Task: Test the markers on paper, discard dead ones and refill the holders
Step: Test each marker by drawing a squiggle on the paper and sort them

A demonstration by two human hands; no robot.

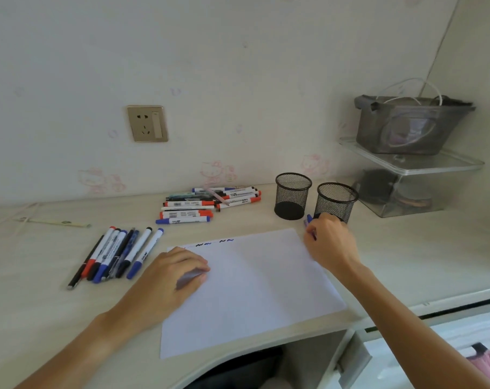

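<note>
Left hand (pixel 179 272) presses paper (pixel 252 290); right hand (pixel 329 240) grip on, seemingly, blue marker (pixel 309 219).

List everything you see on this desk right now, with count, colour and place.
paper: one, white, desk centre, blue squiggles along its far edge
holders: two, black mesh, empty, behind the paper
marker pile: many, red and blue caps, desk rear
marker row: about eight, left of the paper
socket: one, gold, wall
basket: one, grey, on a clear box, right
left hand: rests on the paper
right hand: holds a blue marker

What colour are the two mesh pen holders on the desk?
Black, both mesh pen holders, clearest in the head view.
</note>
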